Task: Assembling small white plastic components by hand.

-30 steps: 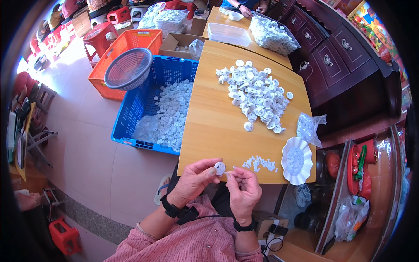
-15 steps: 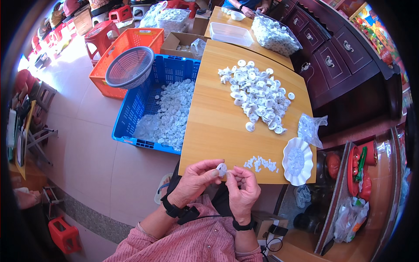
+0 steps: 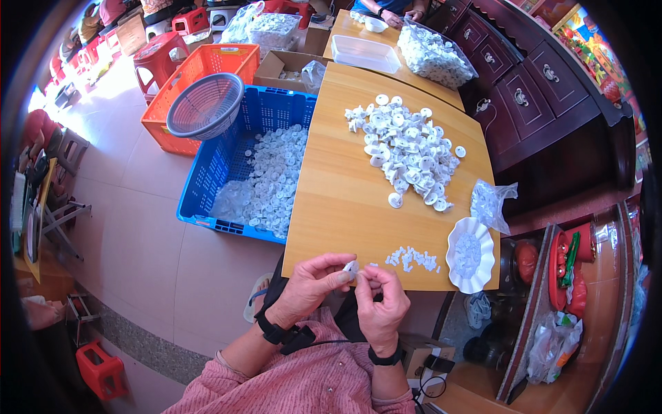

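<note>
My left hand [image 3: 310,288] pinches a round white plastic disc part [image 3: 351,268] between thumb and fingertips, just off the table's near edge. The disc is turned nearly edge-on. My right hand [image 3: 381,303] is closed in a pinch right against the disc; whatever sits between its fingertips is too small to make out. Just beyond the right hand, small white plastic pieces [image 3: 412,259] lie scattered on the wooden table [image 3: 324,200]. A white scalloped dish [image 3: 453,257] to their right holds more such pieces. Farther back rises a large heap of white disc parts [image 3: 410,148].
Left of the table stands a blue crate [image 3: 196,190] of white parts, a grey colander [image 3: 205,107] on its rim. An orange crate [image 3: 162,134] is behind it. A clear plastic bag [image 3: 491,203] lies by the dish. A co-worker's hands [image 3: 393,17] show at the far table.
The disc has turned from facing upward to nearly edge-on. My right hand has moved slightly left, closer against it.
</note>
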{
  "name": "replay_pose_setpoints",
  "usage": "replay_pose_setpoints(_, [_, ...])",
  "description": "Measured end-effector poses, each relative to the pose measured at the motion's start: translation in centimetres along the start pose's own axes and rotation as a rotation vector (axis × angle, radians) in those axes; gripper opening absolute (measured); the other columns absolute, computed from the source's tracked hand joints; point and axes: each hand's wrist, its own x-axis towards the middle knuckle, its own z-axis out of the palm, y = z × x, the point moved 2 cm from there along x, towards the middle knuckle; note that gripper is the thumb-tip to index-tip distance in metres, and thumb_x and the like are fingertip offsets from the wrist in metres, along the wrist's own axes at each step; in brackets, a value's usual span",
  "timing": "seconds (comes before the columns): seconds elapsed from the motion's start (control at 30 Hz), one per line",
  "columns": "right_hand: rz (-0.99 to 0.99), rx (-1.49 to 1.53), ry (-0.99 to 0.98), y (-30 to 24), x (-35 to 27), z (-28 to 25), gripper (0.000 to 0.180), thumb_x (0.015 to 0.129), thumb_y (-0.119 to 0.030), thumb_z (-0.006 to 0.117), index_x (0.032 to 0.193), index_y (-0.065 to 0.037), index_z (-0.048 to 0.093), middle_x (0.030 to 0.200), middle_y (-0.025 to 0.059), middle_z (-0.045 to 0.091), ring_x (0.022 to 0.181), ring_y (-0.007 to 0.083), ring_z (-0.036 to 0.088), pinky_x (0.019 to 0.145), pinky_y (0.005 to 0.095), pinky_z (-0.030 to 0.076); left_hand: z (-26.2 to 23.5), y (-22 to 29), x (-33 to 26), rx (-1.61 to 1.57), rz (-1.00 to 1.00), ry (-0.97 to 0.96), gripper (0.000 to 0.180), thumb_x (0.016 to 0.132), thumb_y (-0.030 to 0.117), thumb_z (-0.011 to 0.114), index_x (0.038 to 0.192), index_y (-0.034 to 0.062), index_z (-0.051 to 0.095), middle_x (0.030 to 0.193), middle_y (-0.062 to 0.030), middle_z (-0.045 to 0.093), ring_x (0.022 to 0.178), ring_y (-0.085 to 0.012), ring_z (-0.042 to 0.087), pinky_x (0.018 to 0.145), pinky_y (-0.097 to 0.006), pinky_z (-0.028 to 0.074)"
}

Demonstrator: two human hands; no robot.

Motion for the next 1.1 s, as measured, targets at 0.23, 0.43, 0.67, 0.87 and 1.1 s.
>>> replay_pose_setpoints(0.23, [-0.027,-0.044,-0.024,-0.23,-0.17,0.33,0.016,0.084,0.003,0.072,0.098,0.000,0.065,0.083,0.0056,0.069,0.066,0.0086,0.065,0.058,0.0233,0.052,-0.04,-0.13,-0.05,0.077,0.021,-0.026,0.033,0.094,0.006,0.065,0.126,-0.0003,0.061,0.112,-0.0062,0.065,0.096,-0.0116,0.063,0.082,-0.025,0.054])
replay_pose_setpoints(0.43, [0.031,0.050,-0.024,0.03,-0.08,-0.24,0.016,0.085,0.004,0.070,0.100,0.001,0.064,0.089,0.0107,0.065,0.068,0.0159,0.068,0.055,0.0257,0.054,0.00,0.10,-0.06,-0.035,-0.007,0.002,0.034,0.094,0.005,0.064,0.127,-0.0015,0.060,0.113,-0.0081,0.065,0.097,-0.0131,0.063,0.080,-0.026,0.054])
replay_pose_setpoints(0.67, [-0.154,-0.080,-0.060,-0.23,-0.14,-0.18,0.016,0.085,0.005,0.069,0.099,0.000,0.065,0.092,0.0126,0.064,0.068,0.0188,0.065,0.055,0.0274,0.053,-0.15,0.02,0.00,-0.111,0.003,0.008,0.034,0.095,0.005,0.063,0.128,-0.0021,0.059,0.114,-0.0091,0.065,0.098,-0.0144,0.063,0.080,-0.026,0.055])
replay_pose_setpoints(0.87, [-0.102,-0.087,-0.072,-0.19,-0.17,0.06,0.014,0.085,0.004,0.068,0.099,0.000,0.065,0.092,0.0131,0.063,0.069,0.0210,0.065,0.055,0.0293,0.053,-0.10,0.07,-0.04,-0.109,0.001,0.002,0.034,0.095,0.004,0.063,0.128,-0.0021,0.059,0.113,-0.0092,0.065,0.098,-0.0143,0.063,0.080,-0.026,0.055])
replay_pose_setpoints(1.1, [-0.292,-0.235,-0.028,-0.39,-0.11,0.29,0.024,0.080,0.008,0.069,0.102,-0.001,0.067,0.092,0.0135,0.063,0.075,0.0288,0.067,0.061,0.0357,0.055,-0.30,-0.23,0.07,-0.148,0.018,-0.002,0.034,0.095,0.004,0.062,0.128,-0.0016,0.059,0.113,-0.0091,0.065,0.097,-0.0140,0.064,0.080,-0.026,0.055])
